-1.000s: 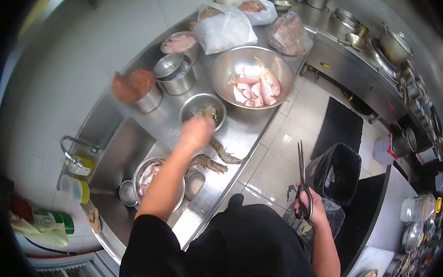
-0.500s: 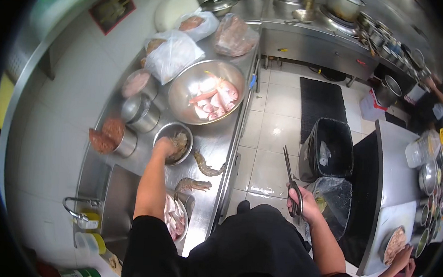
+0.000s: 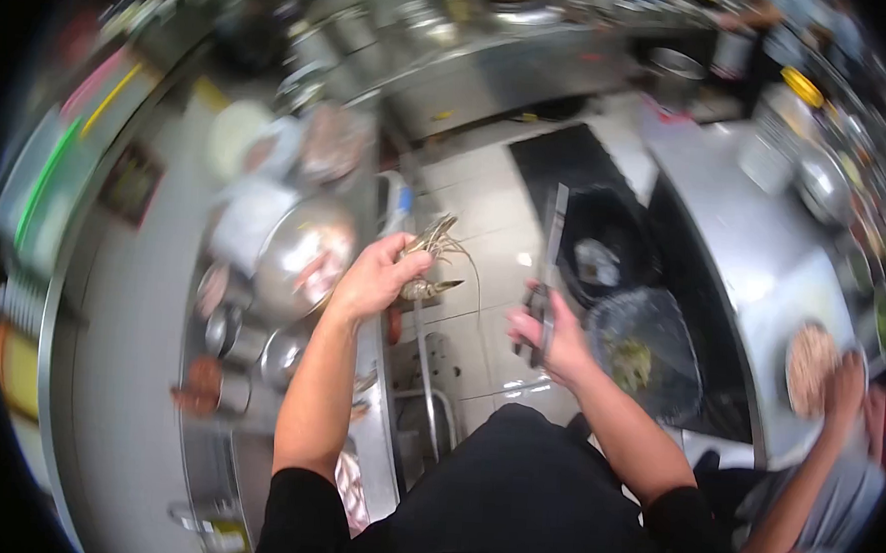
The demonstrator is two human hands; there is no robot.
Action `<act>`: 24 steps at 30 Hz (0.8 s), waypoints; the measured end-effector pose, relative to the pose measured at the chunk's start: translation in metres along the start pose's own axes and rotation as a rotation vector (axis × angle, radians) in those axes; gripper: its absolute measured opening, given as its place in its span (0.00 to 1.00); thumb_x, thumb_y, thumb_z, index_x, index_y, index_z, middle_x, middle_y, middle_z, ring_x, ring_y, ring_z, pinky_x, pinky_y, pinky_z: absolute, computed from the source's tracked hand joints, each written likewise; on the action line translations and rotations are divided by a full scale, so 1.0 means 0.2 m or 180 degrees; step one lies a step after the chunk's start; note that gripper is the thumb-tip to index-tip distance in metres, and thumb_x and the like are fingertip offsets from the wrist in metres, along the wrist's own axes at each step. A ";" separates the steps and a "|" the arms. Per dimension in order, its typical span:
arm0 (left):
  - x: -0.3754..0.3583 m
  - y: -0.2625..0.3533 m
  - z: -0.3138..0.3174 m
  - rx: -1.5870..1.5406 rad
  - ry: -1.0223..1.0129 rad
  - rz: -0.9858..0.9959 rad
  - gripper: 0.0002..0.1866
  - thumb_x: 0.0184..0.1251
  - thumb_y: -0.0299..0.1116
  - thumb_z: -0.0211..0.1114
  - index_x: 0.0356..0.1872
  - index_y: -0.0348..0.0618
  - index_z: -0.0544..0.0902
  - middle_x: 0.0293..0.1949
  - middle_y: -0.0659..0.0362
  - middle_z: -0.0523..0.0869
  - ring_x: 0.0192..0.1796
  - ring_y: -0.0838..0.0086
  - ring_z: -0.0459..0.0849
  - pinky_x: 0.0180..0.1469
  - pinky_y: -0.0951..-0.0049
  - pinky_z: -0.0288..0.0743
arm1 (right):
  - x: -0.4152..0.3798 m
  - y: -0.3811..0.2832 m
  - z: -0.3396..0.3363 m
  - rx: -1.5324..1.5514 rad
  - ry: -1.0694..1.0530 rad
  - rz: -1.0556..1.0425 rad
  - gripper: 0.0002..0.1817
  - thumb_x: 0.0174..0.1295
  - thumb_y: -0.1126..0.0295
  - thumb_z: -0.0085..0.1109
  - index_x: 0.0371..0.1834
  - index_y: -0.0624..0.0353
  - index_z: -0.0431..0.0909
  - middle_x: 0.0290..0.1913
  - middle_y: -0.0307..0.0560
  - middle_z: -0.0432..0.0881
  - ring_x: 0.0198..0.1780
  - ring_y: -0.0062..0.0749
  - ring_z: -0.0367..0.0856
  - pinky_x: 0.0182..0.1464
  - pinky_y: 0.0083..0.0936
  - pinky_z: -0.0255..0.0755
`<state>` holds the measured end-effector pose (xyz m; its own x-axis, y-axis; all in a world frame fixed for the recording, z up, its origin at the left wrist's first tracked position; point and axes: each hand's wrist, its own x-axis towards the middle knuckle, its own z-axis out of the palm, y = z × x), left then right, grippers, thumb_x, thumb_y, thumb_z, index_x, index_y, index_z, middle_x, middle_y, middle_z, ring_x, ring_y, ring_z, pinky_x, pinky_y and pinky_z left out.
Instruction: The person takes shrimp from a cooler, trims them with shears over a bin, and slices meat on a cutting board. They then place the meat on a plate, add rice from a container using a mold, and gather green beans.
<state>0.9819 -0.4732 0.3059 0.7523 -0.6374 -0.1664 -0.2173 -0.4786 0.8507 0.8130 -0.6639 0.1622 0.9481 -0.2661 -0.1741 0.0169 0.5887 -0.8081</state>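
Observation:
Pinched in my left hand [image 3: 368,283] is a whole prawn [image 3: 424,288], its head, long feelers and tail sticking out beyond my fingers over the floor. My right hand [image 3: 563,345] grips a pair of scissors [image 3: 553,244] by dark handles, blades pointing up and away from me. A gap separates the scissors from the prawn. On the steel counter to the left, a small steel bowl [image 3: 283,356] sits near a large steel bowl [image 3: 274,253] of pinkish fish. Motion blur softens the counter.
Below my right hand stand a black bin [image 3: 616,221] and a bin lined with clear plastic [image 3: 675,339], greenish scraps [image 3: 631,364] inside. At right, a co-worker's hand [image 3: 843,393] reaches to a dish of minced meat [image 3: 809,366] on a white board. A sink [image 3: 263,467] lies lower left.
My left hand has come out of the small bowl with a prawn and moved right, over the floor. My right hand has raised the scissors. The view has turned to the right.

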 end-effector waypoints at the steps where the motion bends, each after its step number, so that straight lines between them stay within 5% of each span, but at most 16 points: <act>1: 0.12 -0.08 0.13 -0.0570 -0.0318 0.0130 0.19 0.73 0.47 0.62 0.47 0.39 0.81 0.39 0.64 0.84 0.41 0.80 0.78 0.49 0.75 0.73 | 0.01 -0.03 -0.02 0.0255 0.0065 -0.0098 0.43 0.58 0.71 0.73 0.74 0.58 0.56 0.44 0.46 0.81 0.36 0.26 0.80 0.37 0.24 0.76; 3: 0.21 0.02 0.41 -0.1058 -0.0378 -0.0105 0.22 0.80 0.48 0.51 0.49 0.37 0.81 0.39 0.61 0.83 0.39 0.77 0.79 0.50 0.73 0.74 | 0.01 -0.11 -0.10 0.0441 0.0176 -0.0356 0.42 0.59 0.69 0.73 0.73 0.57 0.56 0.48 0.50 0.83 0.37 0.25 0.80 0.41 0.23 0.77; 5: 0.31 0.00 0.62 -0.1228 -0.0555 -0.0230 0.21 0.80 0.47 0.49 0.50 0.37 0.80 0.38 0.59 0.83 0.39 0.75 0.81 0.46 0.72 0.76 | 0.00 -0.19 -0.19 0.0542 0.0413 -0.0531 0.41 0.57 0.69 0.75 0.71 0.57 0.60 0.45 0.47 0.83 0.34 0.22 0.79 0.36 0.20 0.75; 8: 0.33 0.14 0.82 -0.1197 -0.1329 -0.0282 0.16 0.79 0.42 0.52 0.50 0.39 0.79 0.36 0.59 0.83 0.37 0.75 0.82 0.36 0.71 0.79 | -0.03 -0.26 -0.37 -0.0060 0.1118 -0.0730 0.36 0.54 0.69 0.76 0.66 0.58 0.68 0.35 0.40 0.82 0.28 0.18 0.77 0.30 0.17 0.72; 10: 0.38 0.14 0.91 -0.1241 -0.1666 -0.0205 0.12 0.77 0.38 0.56 0.50 0.41 0.77 0.35 0.61 0.82 0.36 0.76 0.82 0.36 0.71 0.78 | -0.09 -0.28 -0.53 -0.0147 0.1571 -0.0708 0.36 0.54 0.71 0.74 0.67 0.62 0.68 0.37 0.44 0.83 0.30 0.21 0.79 0.31 0.20 0.74; 13: 0.41 0.16 0.96 -0.1288 -0.1864 -0.0079 0.13 0.76 0.37 0.58 0.53 0.41 0.75 0.36 0.61 0.82 0.36 0.74 0.82 0.38 0.71 0.80 | -0.13 -0.17 -0.86 -0.0685 0.2476 -0.0791 0.38 0.51 0.69 0.74 0.67 0.66 0.68 0.44 0.50 0.85 0.38 0.29 0.84 0.40 0.26 0.78; 15: 0.46 0.14 0.99 -0.0931 -0.1693 -0.0084 0.15 0.73 0.37 0.59 0.54 0.41 0.74 0.37 0.61 0.81 0.38 0.75 0.82 0.38 0.69 0.80 | -0.15 0.03 -1.14 -0.1243 0.2812 -0.0991 0.40 0.51 0.71 0.76 0.68 0.63 0.66 0.38 0.46 0.83 0.34 0.27 0.82 0.34 0.25 0.76; 20: 0.71 -0.13 1.00 0.0305 -0.0827 -0.0495 0.13 0.72 0.35 0.59 0.51 0.40 0.72 0.41 0.56 0.80 0.44 0.70 0.82 0.39 0.64 0.83 | -0.50 0.30 -1.35 -0.2048 0.3241 0.0094 0.43 0.49 0.61 0.78 0.67 0.64 0.67 0.49 0.52 0.85 0.48 0.35 0.83 0.51 0.30 0.76; 24: 0.75 -0.27 0.92 0.0315 -0.0533 -0.0965 0.15 0.74 0.40 0.58 0.51 0.42 0.71 0.42 0.56 0.78 0.41 0.69 0.80 0.38 0.61 0.83 | -0.75 0.38 -1.31 -0.2333 0.2753 0.0921 0.51 0.48 0.47 0.77 0.70 0.65 0.64 0.57 0.60 0.82 0.60 0.43 0.80 0.62 0.35 0.72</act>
<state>0.9925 -0.6532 0.1428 0.6814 -0.5437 -0.4900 -0.0652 -0.7119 0.6993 0.5894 -0.7783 -0.0204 0.3496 -0.7913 -0.5016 -0.6192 0.2066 -0.7576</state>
